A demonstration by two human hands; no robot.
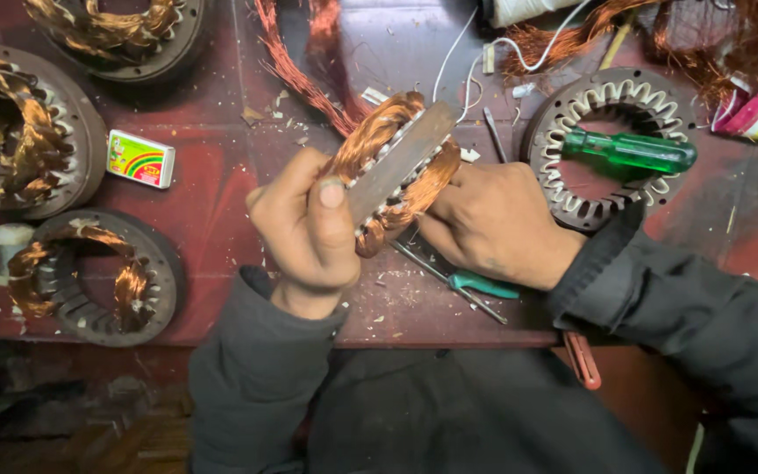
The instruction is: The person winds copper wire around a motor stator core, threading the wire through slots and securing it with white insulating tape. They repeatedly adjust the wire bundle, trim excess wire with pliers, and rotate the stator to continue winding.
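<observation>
My left hand [309, 230] and right hand [493, 224] both clasp a copper-wound stator [396, 171], tilted on edge above the red counter [212, 202]. Its slots look filled with coil. Three more wound stators lie at left; an empty stator core [611, 149], carrying a green screwdriver [629, 151], waits at right, unwound.

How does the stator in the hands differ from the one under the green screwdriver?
The held stator is packed with copper windings, lifted and tilted edge-on between both hands. The stator under the green screwdriver lies flat on the table, its slots empty of wire. Both are ring-shaped metal cores.
</observation>
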